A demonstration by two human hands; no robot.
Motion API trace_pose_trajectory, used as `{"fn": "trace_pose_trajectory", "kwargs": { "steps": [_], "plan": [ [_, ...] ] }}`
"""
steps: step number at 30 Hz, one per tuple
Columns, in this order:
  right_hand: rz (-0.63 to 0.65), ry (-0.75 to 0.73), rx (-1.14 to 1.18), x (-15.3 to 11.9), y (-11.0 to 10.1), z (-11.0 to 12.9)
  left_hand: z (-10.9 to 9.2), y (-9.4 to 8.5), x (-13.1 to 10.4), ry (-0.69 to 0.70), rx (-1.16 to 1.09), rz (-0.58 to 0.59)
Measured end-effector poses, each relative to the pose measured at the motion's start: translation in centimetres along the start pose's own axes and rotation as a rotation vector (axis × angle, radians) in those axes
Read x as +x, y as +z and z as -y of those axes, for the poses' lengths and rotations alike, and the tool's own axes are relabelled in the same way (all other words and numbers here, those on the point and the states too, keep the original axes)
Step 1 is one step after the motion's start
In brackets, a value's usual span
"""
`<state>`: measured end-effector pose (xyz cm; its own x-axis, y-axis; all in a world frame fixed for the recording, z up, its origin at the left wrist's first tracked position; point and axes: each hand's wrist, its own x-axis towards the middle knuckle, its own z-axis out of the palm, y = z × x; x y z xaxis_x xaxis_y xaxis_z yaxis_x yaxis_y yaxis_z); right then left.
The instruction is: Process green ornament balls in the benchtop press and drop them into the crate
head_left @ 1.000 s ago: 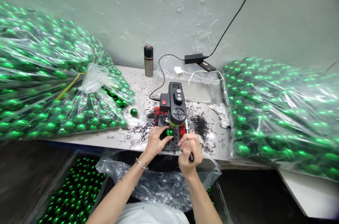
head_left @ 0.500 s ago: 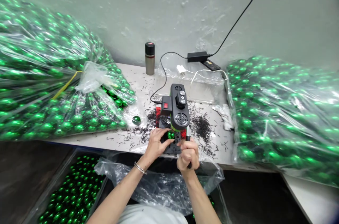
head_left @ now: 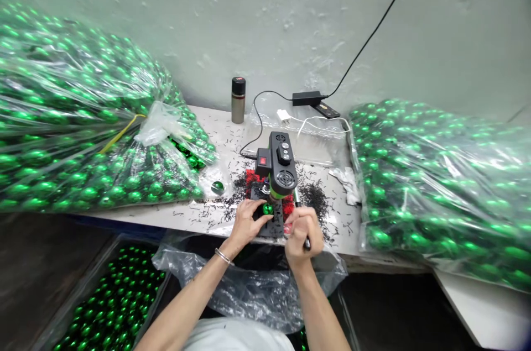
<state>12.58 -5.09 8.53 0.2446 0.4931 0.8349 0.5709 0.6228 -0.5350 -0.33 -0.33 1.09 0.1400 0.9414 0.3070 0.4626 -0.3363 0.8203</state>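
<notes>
I see my left hand [head_left: 245,220] pinching one small green ball [head_left: 267,209] under the head of a black bench-top machine [head_left: 277,174]. The ball sits on the machine's black base plate, right at my fingertips [head_left: 263,217], which curl round its left and near side; the grip is nearly closed and has the ball held in place. My right hand [head_left: 304,232] is a closed fist around a dark lever handle [head_left: 306,241] that rises just right of the machine's column; the grip is fully wrapped, and only the handle's lower tip pokes out beneath the fist. The ball lies between my two hands, closer to the left one, and touches only that one.

Counting what I can: one machine, with one red switch [head_left: 263,161] on its left side and a cluster of dark buttons on top. One loose green ball [head_left: 217,187] lies on the bench [head_left: 194,217] to the left of the machine, well apart from my hands. Two big clear sacks of green balls flank the bench, the left sack [head_left: 78,135] and the right sack [head_left: 440,174]; the balls inside are far too many to count. One bin of green balls [head_left: 112,301] sits below the bench at my left. One dark flask [head_left: 238,100] stands upright by the wall, one black power adapter [head_left: 307,98] lies behind the machine, and one white plug [head_left: 284,115] beside it. Black shavings [head_left: 312,194] litter the bench around the machine. One bracelet [head_left: 222,255] is on my left wrist.
</notes>
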Motion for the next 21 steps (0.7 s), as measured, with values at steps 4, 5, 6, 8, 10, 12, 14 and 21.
{"fn": "trace_pose_trajectory", "kwargs": {
  "steps": [4,5,6,8,10,12,14,21],
  "plan": [
    [0.068,0.117,0.023,2.7,-0.5,2.1,-0.7,-1.4,-3.1,0.094,0.009,-0.031],
    [0.071,0.123,0.034,2.9,-0.6,2.3,-0.8,-1.8,-4.2,0.134,0.023,-0.011],
    [0.064,0.125,0.044,2.8,-0.5,2.3,-0.8,-2.2,-5.3,0.169,0.042,0.014],
    [0.029,0.135,0.061,2.1,-0.3,2.1,-0.4,-3.1,-6.7,0.205,0.090,0.038],
    [-0.008,0.147,0.075,1.3,0.1,1.8,0.1,-4.2,-6.4,0.187,0.135,-0.023],
    [-0.028,0.155,0.090,0.6,0.4,1.5,0.9,-5.7,-4.3,0.134,0.196,-0.148],
    [-0.034,0.153,0.099,0.4,0.5,1.4,1.6,-7.5,-0.9,0.078,0.299,-0.247],
    [-0.018,0.112,0.059,0.5,0.4,1.4,3.3,-11.9,6.0,-0.107,0.694,0.094]
  ]
}}
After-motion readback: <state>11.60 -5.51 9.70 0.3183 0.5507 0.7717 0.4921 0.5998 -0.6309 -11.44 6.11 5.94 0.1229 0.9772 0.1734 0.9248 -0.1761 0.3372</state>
